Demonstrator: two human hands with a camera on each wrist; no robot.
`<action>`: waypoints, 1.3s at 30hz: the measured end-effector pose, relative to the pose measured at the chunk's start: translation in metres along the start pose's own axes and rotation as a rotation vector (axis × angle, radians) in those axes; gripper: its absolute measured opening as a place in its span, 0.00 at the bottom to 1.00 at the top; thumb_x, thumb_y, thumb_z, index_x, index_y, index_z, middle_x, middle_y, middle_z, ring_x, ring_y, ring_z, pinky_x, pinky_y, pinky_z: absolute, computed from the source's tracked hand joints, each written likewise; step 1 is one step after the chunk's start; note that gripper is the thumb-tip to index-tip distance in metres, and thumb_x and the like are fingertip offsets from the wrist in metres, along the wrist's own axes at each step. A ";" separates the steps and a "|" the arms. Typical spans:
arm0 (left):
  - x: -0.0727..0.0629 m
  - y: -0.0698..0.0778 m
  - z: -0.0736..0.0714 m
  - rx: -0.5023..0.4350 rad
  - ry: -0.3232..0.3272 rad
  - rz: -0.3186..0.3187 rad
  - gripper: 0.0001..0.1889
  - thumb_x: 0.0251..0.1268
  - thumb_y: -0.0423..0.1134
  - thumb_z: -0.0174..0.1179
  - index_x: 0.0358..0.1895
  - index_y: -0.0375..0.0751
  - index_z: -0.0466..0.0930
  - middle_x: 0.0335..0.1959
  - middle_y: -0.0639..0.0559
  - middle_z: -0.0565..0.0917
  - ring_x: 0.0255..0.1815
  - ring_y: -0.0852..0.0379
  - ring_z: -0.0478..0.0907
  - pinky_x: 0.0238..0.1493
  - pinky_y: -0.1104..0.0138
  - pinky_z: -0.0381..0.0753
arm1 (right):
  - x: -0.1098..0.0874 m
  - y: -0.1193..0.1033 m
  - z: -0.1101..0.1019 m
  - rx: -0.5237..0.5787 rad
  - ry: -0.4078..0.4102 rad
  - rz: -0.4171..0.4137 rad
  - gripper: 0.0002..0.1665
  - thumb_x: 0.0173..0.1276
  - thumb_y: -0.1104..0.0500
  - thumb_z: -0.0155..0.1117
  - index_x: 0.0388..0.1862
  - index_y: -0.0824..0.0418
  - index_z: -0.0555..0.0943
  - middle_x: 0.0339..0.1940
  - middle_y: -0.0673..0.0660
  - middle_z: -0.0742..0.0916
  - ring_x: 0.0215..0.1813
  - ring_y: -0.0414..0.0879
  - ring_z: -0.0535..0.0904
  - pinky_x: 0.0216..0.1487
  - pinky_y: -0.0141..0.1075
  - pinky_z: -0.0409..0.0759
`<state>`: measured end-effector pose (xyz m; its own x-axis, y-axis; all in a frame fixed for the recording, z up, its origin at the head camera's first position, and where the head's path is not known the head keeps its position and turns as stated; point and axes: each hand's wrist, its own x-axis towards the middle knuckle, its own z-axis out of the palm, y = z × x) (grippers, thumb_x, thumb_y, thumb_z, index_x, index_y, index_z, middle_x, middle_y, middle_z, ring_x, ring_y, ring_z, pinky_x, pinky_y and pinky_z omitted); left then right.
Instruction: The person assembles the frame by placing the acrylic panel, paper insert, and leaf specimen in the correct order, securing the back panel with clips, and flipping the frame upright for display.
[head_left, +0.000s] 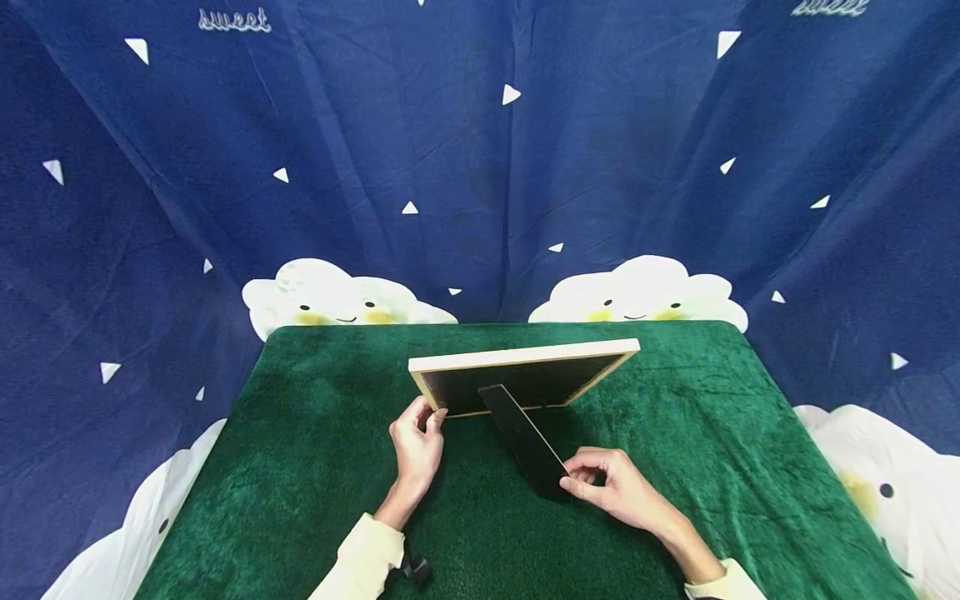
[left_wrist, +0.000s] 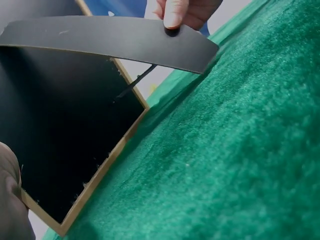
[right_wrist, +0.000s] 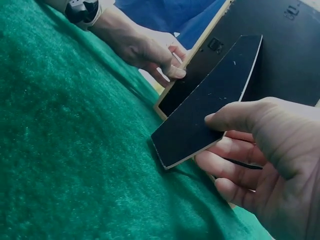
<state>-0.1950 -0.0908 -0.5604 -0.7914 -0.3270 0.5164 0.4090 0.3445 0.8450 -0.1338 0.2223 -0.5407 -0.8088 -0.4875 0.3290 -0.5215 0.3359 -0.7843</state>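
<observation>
A picture frame [head_left: 555, 379] with a pale wooden edge and a black back stands tilted on the green cloth, its back toward me. From its back juts a long black easel leg [head_left: 521, 429], swung out from the panel. My left hand [head_left: 417, 442] pinches the frame's lower left side between thumb and fingers. Near the leg's lower end, my right hand [head_left: 618, 487] pinches it, thumb on the outer face and fingers behind, as the right wrist view shows. A dark ribbon [left_wrist: 137, 81] runs between leg and back panel. The frame's front is hidden.
Green plush cloth [head_left: 315, 392] covers the table, with wrinkles at the right. Behind and at both sides hangs a blue curtain [head_left: 465, 167] with white triangles and smiling clouds. A dark wrist device [right_wrist: 82, 10] sits at the left cuff.
</observation>
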 end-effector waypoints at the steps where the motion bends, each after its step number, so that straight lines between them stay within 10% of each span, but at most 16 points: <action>1: 0.000 -0.001 0.000 -0.001 -0.004 0.008 0.11 0.55 0.15 0.68 0.36 0.33 0.88 0.32 0.41 0.91 0.26 0.48 0.82 0.30 0.78 0.74 | 0.000 0.000 0.001 -0.004 -0.002 -0.002 0.09 0.65 0.71 0.73 0.35 0.57 0.88 0.27 0.50 0.85 0.30 0.36 0.79 0.30 0.32 0.79; 12: -0.001 -0.005 -0.004 -0.058 -0.047 0.042 0.10 0.61 0.20 0.68 0.40 0.37 0.88 0.37 0.46 0.92 0.34 0.54 0.87 0.37 0.72 0.83 | 0.000 -0.003 0.000 -0.007 0.035 0.040 0.10 0.71 0.65 0.71 0.46 0.52 0.87 0.37 0.50 0.87 0.35 0.37 0.82 0.33 0.32 0.81; 20: -0.004 -0.004 -0.005 -0.050 -0.033 0.055 0.09 0.64 0.21 0.67 0.42 0.36 0.87 0.40 0.45 0.91 0.42 0.58 0.88 0.46 0.71 0.84 | 0.013 -0.009 -0.002 -0.010 0.281 0.093 0.50 0.74 0.68 0.65 0.86 0.51 0.51 0.78 0.62 0.67 0.68 0.59 0.74 0.59 0.38 0.79; 39: -0.005 0.009 -0.020 -0.098 -0.109 0.066 0.11 0.62 0.19 0.68 0.41 0.38 0.87 0.38 0.47 0.92 0.40 0.59 0.89 0.46 0.77 0.82 | 0.047 -0.001 -0.007 0.026 0.540 -0.012 0.27 0.70 0.77 0.63 0.68 0.68 0.77 0.63 0.58 0.78 0.65 0.38 0.75 0.59 0.26 0.80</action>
<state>-0.1780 -0.1033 -0.5523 -0.8036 -0.2074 0.5578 0.5000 0.2732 0.8218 -0.1732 0.2049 -0.5209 -0.8312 -0.0047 0.5560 -0.5300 0.3093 -0.7896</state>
